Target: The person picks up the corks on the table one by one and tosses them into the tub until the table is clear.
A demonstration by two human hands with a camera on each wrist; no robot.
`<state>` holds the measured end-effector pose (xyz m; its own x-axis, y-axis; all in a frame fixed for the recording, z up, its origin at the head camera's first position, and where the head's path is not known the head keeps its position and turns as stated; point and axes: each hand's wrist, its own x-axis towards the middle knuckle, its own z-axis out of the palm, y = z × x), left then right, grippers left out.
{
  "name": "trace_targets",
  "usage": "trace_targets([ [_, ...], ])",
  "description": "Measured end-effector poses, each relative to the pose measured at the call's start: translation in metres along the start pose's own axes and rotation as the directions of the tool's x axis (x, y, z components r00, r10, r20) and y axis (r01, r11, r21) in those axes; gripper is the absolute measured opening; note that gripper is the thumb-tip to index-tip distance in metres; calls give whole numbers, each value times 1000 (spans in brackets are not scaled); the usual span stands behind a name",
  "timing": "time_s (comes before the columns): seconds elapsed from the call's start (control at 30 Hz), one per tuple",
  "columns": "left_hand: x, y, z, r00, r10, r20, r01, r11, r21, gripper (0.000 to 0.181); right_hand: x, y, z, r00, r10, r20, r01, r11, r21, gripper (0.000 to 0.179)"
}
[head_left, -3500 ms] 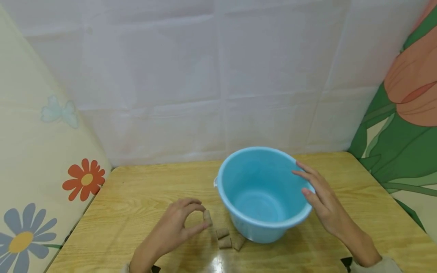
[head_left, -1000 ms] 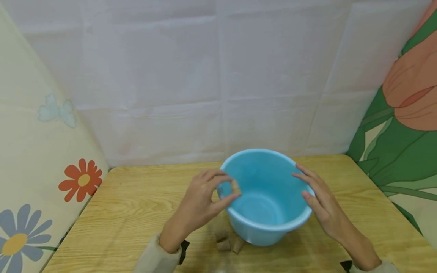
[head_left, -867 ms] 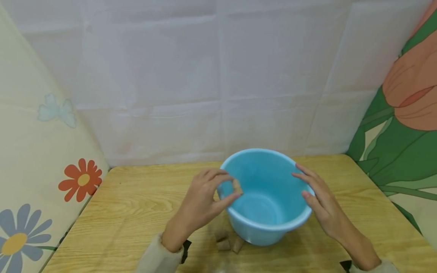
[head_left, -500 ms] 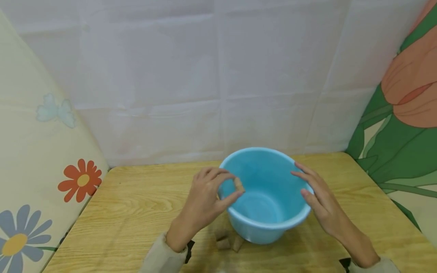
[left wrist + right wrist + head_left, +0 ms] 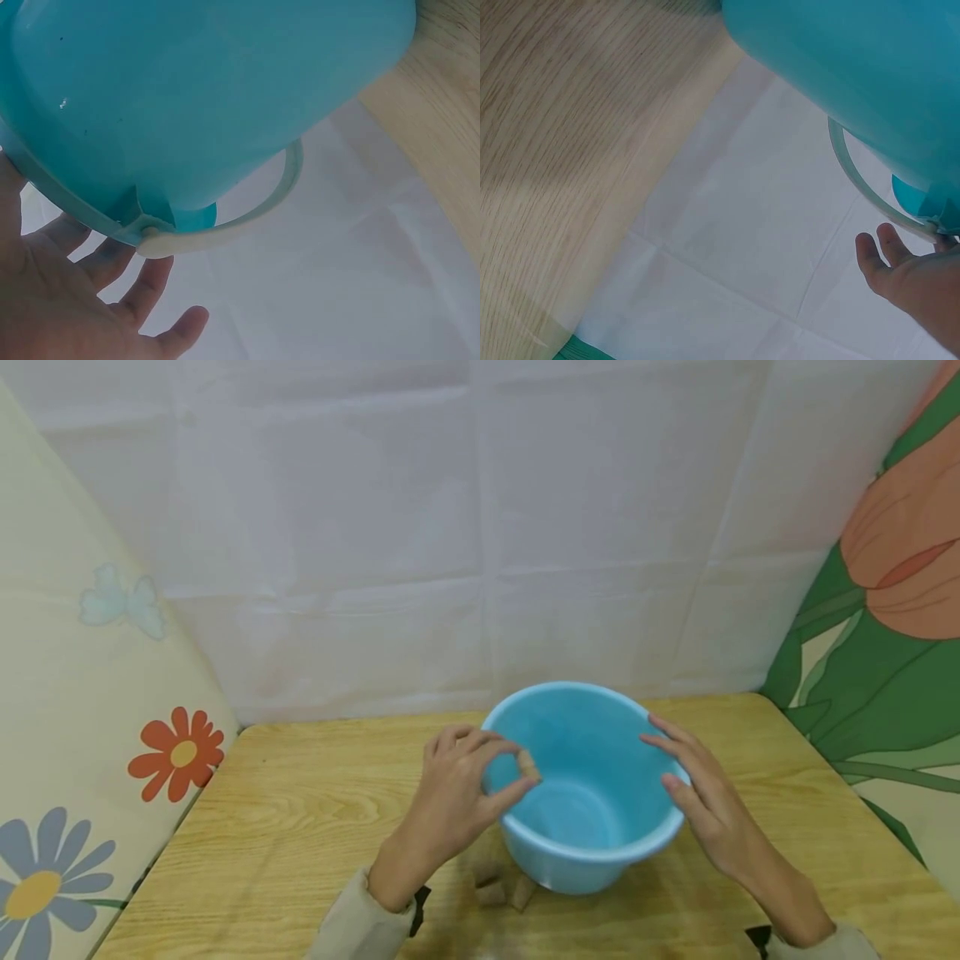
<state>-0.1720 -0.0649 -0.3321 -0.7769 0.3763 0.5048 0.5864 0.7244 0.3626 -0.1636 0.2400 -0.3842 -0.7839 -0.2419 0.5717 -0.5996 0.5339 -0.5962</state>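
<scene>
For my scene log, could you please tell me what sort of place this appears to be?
Probably a staged tabletop recording corner: a wood-grain table stands before a creased white backdrop, with flower-printed coverings at both sides.

Creased white backdrop [image 5: 360,518], wood-grain table [image 5: 322,785], printed red flower [image 5: 177,754], orange tulip [image 5: 907,543]

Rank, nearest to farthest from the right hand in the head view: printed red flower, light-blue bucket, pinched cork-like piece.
1. Light-blue bucket: at the right hand.
2. Cork-like piece: left of centre, pinched by the left hand.
3. Printed red flower: far left.
</scene>
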Motion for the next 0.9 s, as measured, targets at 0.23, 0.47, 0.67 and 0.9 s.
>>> trace_targets([
  [0.23, 0, 1, -1, 998, -36, 47, 37, 999, -26, 34, 0, 0, 0, 1000, 3, -1, -3, 1000, -2, 47],
  [0.47, 1, 1, -4, 994, -52, 96, 55, 998, -37, 36, 0, -2, 1, 1000, 13, -1, -13, 1000, -20, 47],
  [0.67, 1, 1, -5, 993, -60, 102, 65, 997, -48, 39, 0, -1, 1, 1000, 16, 4, -15, 1000, -18, 47],
  [0.9, 0, -1, -4, 997, -30, 72, 33, 999, -36, 36, 0, -1, 1, 1000, 15, 4, -15, 1000, -17, 47],
])
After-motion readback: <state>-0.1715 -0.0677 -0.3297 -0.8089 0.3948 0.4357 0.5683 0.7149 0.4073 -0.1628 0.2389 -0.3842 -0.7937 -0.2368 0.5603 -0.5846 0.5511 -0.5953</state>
